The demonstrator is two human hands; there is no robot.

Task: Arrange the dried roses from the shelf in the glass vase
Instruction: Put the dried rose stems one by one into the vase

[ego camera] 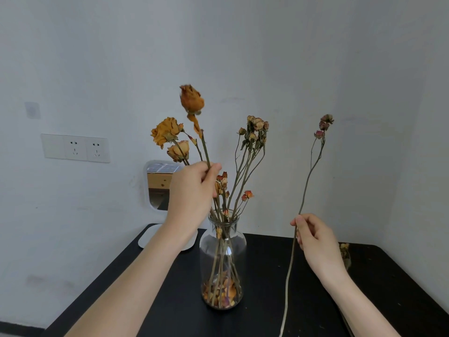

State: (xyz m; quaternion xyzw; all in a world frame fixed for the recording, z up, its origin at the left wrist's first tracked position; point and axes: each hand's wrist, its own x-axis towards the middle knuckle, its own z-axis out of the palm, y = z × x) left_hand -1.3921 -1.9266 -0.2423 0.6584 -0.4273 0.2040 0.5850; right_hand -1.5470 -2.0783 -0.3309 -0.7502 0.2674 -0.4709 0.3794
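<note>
The glass vase (pixel 222 259), holding dried roses (pixel 255 132), stands near the tabletop's (pixel 170 300) back edge. The left hand (pixel 194 188) grips orange roses (pixel 192 100) above it; the right hand (pixel 315 239) pinches a long-stemmed rose (pixel 324 125) beside it.

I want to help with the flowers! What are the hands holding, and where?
The left hand pinches the orange roses partway down their stems, above the glass vase. The right hand grips a thin rose by its stem, well below the blooms.

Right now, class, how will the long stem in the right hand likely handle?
Probably light: the right hand alone holds the stem up. Likely stiff, since it stands tall unsupported. Thin and dried, so probably brittle.
</note>
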